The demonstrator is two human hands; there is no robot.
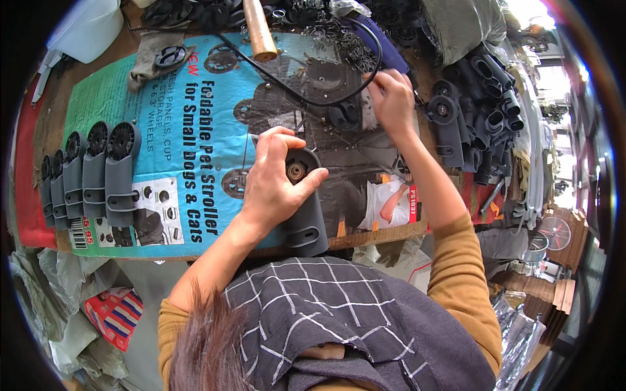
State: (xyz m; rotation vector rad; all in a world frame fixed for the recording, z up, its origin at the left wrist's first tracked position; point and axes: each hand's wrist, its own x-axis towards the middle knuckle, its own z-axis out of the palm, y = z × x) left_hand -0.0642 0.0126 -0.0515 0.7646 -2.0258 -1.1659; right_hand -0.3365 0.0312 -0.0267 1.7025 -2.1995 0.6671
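Observation:
My left hand [277,182] is closed round the upper end of a dark grey plastic wheel bracket [306,218]. The bracket stands near the front edge of the worktable, its slotted end toward me. Inside its round head a coiled metal spring [297,171] shows between my thumb and fingers. Farther off to the right, my right hand [392,104] has thumb and fingers drawn together beside a black cable [326,103]. Whatever they pinch is hidden. Just beyond those fingertips lie a blue-handled tool [379,47] and a heap of small metal clips [342,47].
Several finished-looking grey brackets with wheels [120,169] stand in a row at the left. Loose grey brackets [482,111] are piled at the right. A wooden handle [261,39] juts in from the back. Printed blue cardboard [163,117] covers the table; a white container [88,29] sits far left.

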